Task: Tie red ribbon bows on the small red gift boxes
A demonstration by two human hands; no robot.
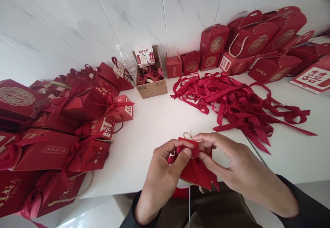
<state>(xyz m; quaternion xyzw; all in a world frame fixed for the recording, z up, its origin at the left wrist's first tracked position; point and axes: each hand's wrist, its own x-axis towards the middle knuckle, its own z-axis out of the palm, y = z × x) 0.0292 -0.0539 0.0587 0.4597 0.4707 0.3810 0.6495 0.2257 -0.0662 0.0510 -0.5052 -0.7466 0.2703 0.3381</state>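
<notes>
Near the table's front edge, both my hands are at a small red gift package (189,177) with gold cord, held just above my lap. Whether it is a box or a bag I cannot tell. A red ribbon (203,173) lies across it, gathered into a bow shape with its tails hanging toward me. My left hand (165,171) pinches the ribbon's left loop between thumb and fingers. From the other side, my right hand (232,161) grips the ribbon close to the knot, thumb and fingertips together. The fingers partly hide the knot.
Loose red ribbons (227,97) lie heaped at right of centre. Red boxes with bows (48,149) crowd the left side; more red gift boxes (257,39) stand along the wall. An open cardboard box (152,89) and a clear plastic bottle (126,57) stand at the back.
</notes>
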